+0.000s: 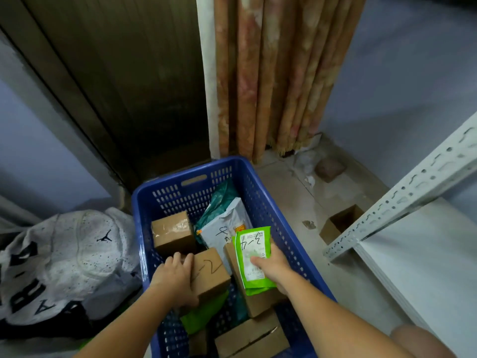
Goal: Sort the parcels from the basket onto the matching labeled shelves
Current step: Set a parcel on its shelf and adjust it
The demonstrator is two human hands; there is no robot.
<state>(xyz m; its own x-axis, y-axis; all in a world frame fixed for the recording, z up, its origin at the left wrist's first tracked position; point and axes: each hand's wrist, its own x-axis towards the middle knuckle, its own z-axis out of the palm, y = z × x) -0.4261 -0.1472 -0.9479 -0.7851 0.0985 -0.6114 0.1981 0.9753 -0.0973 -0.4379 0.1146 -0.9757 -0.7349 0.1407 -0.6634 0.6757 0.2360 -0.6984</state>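
Note:
A blue plastic basket stands on the floor with several parcels inside. My left hand grips a small cardboard box that has handwriting on its top. My right hand holds a green mailer bag with a white handwritten label, thumb on its front. Another taped cardboard box sits at the basket's back left. A grey-white mailer and a teal bag lean at the back. More brown boxes lie at the front.
A white metal shelf with a perforated upright stands at the right. A small open carton sits on the floor beside it. A white printed bag lies left of the basket. A dark door and a curtain are behind.

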